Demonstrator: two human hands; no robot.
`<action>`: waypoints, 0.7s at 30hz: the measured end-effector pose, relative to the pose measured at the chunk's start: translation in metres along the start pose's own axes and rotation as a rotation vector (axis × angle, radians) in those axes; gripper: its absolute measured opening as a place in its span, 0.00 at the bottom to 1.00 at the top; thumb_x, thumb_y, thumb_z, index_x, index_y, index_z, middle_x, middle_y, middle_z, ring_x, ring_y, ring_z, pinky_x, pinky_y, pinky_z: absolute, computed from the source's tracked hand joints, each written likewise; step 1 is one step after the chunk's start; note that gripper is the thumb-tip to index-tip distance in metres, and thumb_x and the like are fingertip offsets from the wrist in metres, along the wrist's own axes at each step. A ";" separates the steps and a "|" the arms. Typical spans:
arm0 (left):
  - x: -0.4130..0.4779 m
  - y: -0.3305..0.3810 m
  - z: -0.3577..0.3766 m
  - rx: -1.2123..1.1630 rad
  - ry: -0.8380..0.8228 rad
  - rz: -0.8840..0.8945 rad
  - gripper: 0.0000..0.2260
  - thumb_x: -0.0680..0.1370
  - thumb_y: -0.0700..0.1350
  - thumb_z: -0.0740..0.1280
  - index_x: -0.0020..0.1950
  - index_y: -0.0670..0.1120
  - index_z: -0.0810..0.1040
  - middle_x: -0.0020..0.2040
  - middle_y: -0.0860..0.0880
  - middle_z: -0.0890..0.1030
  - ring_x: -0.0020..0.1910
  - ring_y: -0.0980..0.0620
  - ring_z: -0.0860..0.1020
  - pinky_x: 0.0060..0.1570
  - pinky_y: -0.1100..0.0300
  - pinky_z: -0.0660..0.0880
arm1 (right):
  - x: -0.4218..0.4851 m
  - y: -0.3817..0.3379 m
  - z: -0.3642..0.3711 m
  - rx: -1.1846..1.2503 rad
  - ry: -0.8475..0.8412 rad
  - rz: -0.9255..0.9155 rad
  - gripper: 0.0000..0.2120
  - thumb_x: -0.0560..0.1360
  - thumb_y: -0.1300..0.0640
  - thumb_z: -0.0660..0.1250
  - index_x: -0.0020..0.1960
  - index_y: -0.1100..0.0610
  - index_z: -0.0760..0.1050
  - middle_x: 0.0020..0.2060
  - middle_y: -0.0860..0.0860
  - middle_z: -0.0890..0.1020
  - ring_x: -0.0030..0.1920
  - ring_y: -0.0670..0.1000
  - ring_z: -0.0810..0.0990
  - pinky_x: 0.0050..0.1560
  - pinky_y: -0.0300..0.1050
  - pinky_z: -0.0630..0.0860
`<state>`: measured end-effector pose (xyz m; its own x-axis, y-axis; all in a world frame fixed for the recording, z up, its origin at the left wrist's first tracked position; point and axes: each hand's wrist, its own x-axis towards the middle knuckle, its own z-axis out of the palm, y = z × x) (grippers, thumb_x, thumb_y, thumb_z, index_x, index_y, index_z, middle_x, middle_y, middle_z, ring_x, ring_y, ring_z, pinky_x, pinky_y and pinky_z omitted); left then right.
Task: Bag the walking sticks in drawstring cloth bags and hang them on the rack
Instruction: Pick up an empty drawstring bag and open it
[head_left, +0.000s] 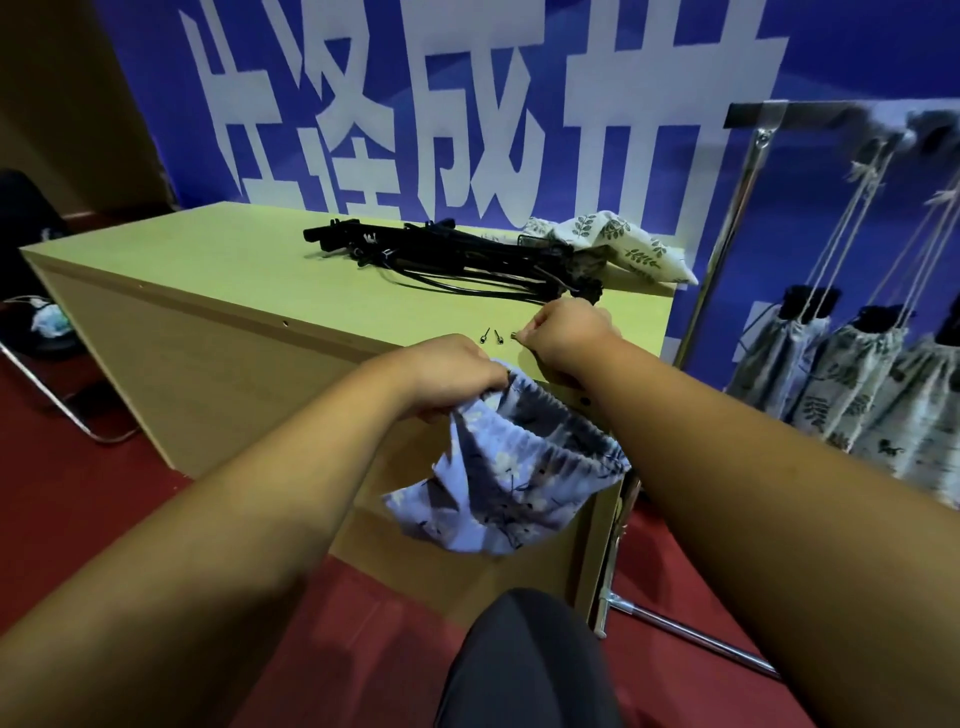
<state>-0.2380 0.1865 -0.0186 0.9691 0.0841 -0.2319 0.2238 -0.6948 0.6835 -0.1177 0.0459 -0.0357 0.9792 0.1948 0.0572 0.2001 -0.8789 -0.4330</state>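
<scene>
Blue banner (831, 62) with big white characters fills the back wall; red floor (104, 493) below.

Pale wood surface (234, 249) runs diagonally, near-right corner towards the camera. All the work sits on its right half.

Rack (748, 171) stands just beside the surface's right edge, with only a narrow gap between them. Its chrome foot runs out across the floor, next to the person's dark-clad knee (530, 665). Hung bags (852, 374), leaf print, dangle on cords from the top bar, with dark stick ends poking out of the necks.

Walking sticks (457, 254): black, folded, heaped towards the far right of the surface. The near end of the heap is just behind the right hand. Spare leaf-print bags (618, 239) lie touching the heap at the far right edge.

Blue floral bag (498, 483): mouth open, hanging off the near edge and down the front face, under the right forearm.

Hands are apart, both over the near-right corner. Left hand (447, 374) grips the bag's gathered rim. Right hand (566, 332) has its fingers curled, pinching a third pin (514, 336), which is too small to identify further.

Two loose pins (491, 336) lie on the surface between the hands, close to the near edge.

Chair (31, 312) sits at far left, well apart from everything else.
</scene>
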 end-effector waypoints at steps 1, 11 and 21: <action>0.000 0.001 0.001 0.001 -0.005 0.000 0.15 0.78 0.45 0.67 0.35 0.50 0.65 0.29 0.48 0.61 0.25 0.49 0.56 0.27 0.62 0.55 | 0.002 -0.003 0.001 -0.037 -0.016 0.011 0.19 0.80 0.35 0.69 0.60 0.48 0.84 0.65 0.53 0.82 0.69 0.62 0.73 0.67 0.55 0.75; -0.016 0.045 0.037 0.018 -0.029 0.015 0.14 0.77 0.44 0.66 0.35 0.49 0.63 0.28 0.48 0.60 0.25 0.49 0.55 0.28 0.60 0.54 | -0.057 0.039 -0.027 0.218 0.174 -0.095 0.17 0.88 0.49 0.61 0.47 0.60 0.71 0.35 0.54 0.75 0.41 0.60 0.75 0.32 0.48 0.63; -0.031 0.120 0.083 0.054 0.069 0.037 0.12 0.79 0.49 0.68 0.39 0.48 0.68 0.27 0.48 0.65 0.22 0.49 0.63 0.27 0.63 0.62 | -0.145 0.142 -0.067 0.696 0.068 -0.183 0.13 0.87 0.50 0.64 0.52 0.58 0.77 0.43 0.51 0.89 0.42 0.48 0.89 0.44 0.48 0.84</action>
<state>-0.2499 0.0410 0.0129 0.9818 0.1054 -0.1578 0.1838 -0.7356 0.6520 -0.2289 -0.1362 -0.0450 0.9365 0.2647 0.2300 0.3154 -0.3493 -0.8823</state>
